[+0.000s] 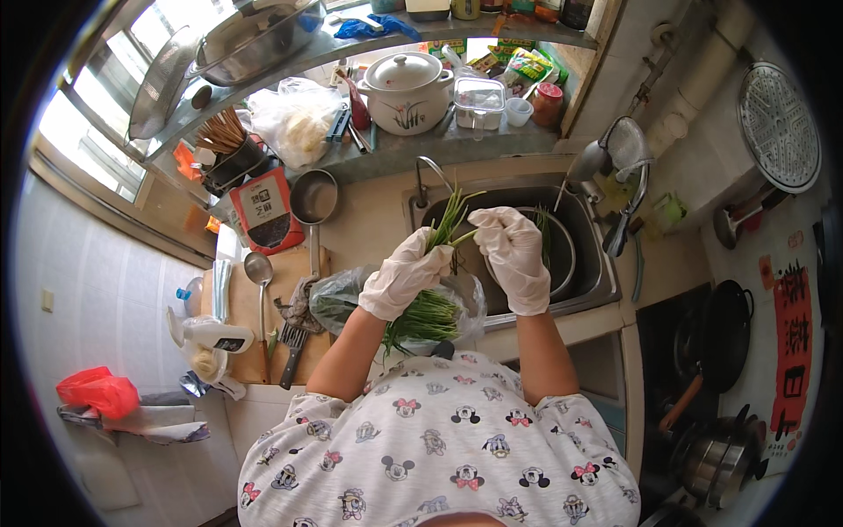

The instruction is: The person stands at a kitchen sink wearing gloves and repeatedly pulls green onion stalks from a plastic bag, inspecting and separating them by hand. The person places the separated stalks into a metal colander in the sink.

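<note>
My left hand (408, 271), in a white glove, is closed around a small bunch of long green stems (450, 221), perhaps garlic chives. To its right, my gloved right hand (512, 253) has its fingers pinched at the end of one stem that sticks out of the bunch. Below my hands, more green stems (428, 316) lie in an open clear plastic bag (339, 296) at the counter's front edge. Behind my right hand, a round metal basin (568, 253) sits in the steel sink (596, 290), with some greens (543, 230) inside.
On the left, a wooden board (230, 316) holds a ladle (259, 269), a slotted turner (292, 349) and a rag (303, 306). A small saucepan (315, 197) lies behind it. A lidded white pot (406, 92) stands on the back ledge. A black wok (724, 336) is at the right.
</note>
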### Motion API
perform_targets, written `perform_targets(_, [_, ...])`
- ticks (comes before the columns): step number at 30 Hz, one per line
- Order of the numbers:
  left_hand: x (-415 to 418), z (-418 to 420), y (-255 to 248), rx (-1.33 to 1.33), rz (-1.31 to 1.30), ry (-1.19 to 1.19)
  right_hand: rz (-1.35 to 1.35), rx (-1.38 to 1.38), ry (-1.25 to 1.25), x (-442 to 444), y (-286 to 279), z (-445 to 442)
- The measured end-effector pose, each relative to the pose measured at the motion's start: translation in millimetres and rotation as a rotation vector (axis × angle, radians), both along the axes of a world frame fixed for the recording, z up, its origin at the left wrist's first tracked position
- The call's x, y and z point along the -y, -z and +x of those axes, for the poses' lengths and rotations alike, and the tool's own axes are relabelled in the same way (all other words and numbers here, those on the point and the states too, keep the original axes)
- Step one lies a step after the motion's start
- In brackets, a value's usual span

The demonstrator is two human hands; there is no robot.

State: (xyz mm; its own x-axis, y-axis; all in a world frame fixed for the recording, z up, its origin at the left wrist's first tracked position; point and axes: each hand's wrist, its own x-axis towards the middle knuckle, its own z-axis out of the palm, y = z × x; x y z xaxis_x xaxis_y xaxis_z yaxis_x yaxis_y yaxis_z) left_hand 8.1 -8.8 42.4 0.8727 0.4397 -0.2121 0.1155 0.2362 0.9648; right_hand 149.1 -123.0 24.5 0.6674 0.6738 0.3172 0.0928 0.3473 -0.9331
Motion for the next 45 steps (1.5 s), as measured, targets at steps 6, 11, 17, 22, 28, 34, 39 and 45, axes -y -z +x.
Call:
perform_targets(6, [1.9, -2.4, 5.2, -0.037, 0.148, 0.067, 0.032, 0.168, 0.317, -22.4, -5.9, -4.9])
perform_targets(11, [-1.6, -7.0, 3.2, -0.007, 0.005, 0.166, -0.202, 0.066, -0.078, -10.7, 5.1, 30.7])
perform_targets(17, [-4.7, -6.8, -2.6, -0.038, -0.058, 0.289, -0.024, 0.190, -0.031, -19.9, 0.7, 37.1])
perform_targets(22, [-5.5, -6.7, -1.2, -0.019, -0.118, 0.298, -0.108, -0.209, -0.323, -1.0, -28.7, 38.7])
perform_targets(28, [-18.3, -13.5, -3.4, -0.047, -0.072, 0.244, 0.359, -0.339, 0.222, -2.8, -37.6, 48.5])
perform_targets(34, [-42.6, -25.2, 1.1, -0.044, 0.023, 0.110, 0.701, -0.326, 0.420, 15.4, -47.2, 78.6])
perform_targets(39, [-42.7, -37.5, -3.6, -0.001, 0.055, 0.150, 0.625, -0.336, 0.453, 21.2, -53.2, 87.5])
perform_targets(45, [-59.8, -45.1, 1.3, 0.018, -0.027, 0.025, 0.757, -0.371, 0.763, 39.6, -75.8, 110.8])
